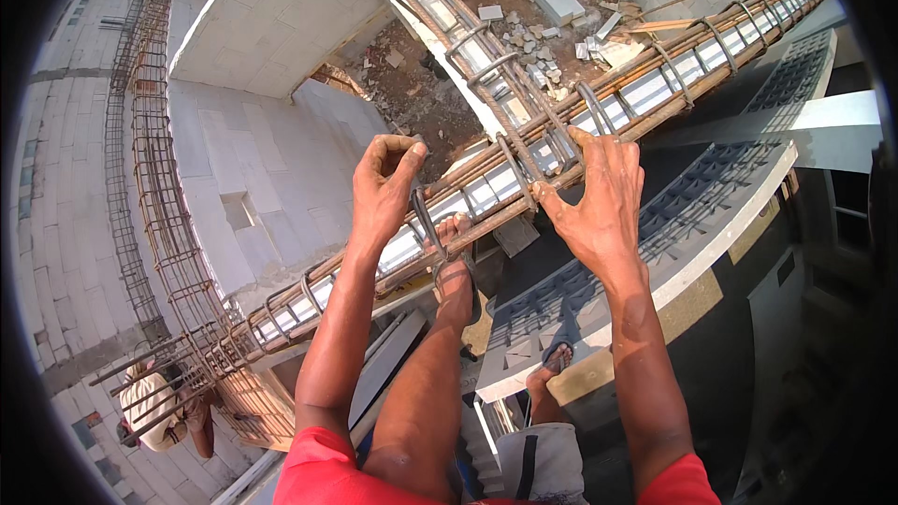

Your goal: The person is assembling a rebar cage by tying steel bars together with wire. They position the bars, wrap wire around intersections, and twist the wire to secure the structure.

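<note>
A long steel rebar cage [687, 84] runs along a white block wall top, and a second rebar cage [472, 47] meets it at a junction. My right hand [603, 196] is at this junction with thumb and fingers apart around the bars. Its thumb tip appears to touch a bar. My left hand [383, 182] is raised left of the junction, its thumb and index finger curled together. Whatever lies between them is too small to make out. Just below it, a steel stirrup [426, 224] rises from the cage beside my sandalled foot [455, 285].
My other foot [559, 355] rests lower, on a grey ledge [645, 262]. Rubble [547, 51] and white blocks [558, 2] lie far below. At lower left, a person [154, 402] is beside protruding rebar ends [140, 369]. An upright block wall [253, 145] stands left.
</note>
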### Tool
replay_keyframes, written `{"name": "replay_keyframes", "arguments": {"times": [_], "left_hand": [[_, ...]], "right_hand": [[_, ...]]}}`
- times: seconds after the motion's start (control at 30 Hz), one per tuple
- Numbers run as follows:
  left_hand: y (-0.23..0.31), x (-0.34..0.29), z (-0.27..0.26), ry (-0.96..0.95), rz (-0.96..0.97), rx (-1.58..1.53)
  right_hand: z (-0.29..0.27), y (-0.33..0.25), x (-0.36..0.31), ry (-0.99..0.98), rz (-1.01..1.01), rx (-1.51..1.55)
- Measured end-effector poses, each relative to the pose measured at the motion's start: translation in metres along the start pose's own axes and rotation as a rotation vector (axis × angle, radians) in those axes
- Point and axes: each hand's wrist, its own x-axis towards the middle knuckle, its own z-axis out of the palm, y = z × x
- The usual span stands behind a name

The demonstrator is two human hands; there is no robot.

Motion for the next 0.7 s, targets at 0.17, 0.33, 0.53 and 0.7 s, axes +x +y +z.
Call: {"name": "replay_keyframes", "arguments": {"times": [0.17,0.33,0.53,0.7], "left_hand": [[-0.041,0.145,0.031,-0.306,-0.114,0.384],[-0.087,0.199,0.080,-0.048,0.258,0.498],[-0.095,0.202,0.101,-0.410,-0.112,0.015],[-0.098,0.206,0.100,-0.466,-0.164,0.143]], "right_hand": [[0.005,-0.001,0.005,0.017,-0.055,-0.053],[0.005,-0.002,0.014,-0.083,0.002,-0.034],[0.008,-0.007,0.017,-0.050,0.051,-0.048],[0.012,-0.001,0.014,-0.007,0.080,-0.015]]}}
